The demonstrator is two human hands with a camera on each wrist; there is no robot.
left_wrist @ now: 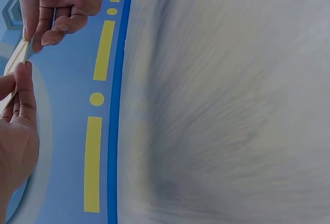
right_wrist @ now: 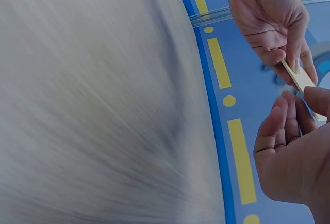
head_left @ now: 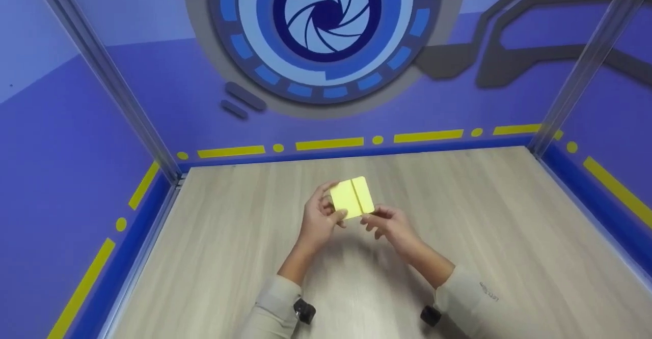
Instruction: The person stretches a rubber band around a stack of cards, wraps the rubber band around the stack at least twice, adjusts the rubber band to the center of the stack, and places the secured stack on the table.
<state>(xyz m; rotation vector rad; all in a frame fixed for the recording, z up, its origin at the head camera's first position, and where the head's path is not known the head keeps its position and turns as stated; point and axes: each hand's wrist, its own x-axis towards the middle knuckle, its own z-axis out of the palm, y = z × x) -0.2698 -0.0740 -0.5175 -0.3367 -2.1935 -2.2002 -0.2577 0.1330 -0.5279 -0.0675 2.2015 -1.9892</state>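
Note:
A thin yellow square (head_left: pixel 344 199), which looks like a sticky note, is held up above the table. A dark line or fold runs across it, nearer its right edge. My left hand (head_left: pixel 320 219) grips its left side, thumb on the front face and fingers behind. At the lower right corner, my right hand (head_left: pixel 395 227) pinches the edge between thumb and forefinger. The left wrist view shows the yellow square (left_wrist: pixel 19 56) nearly edge-on, between both hands. In the right wrist view its edge (right_wrist: pixel 304 81) appears thin; part is hidden by fingers.
Below the hands lies a wood-grain table (head_left: pixel 229 257). Blue printed panels (head_left: pixel 153 100) with yellow dashes stand at the back and on both sides, joined by metal corner posts (head_left: pixel 109 74). A small black device (head_left: pixel 304 311) sits at each sleeve cuff.

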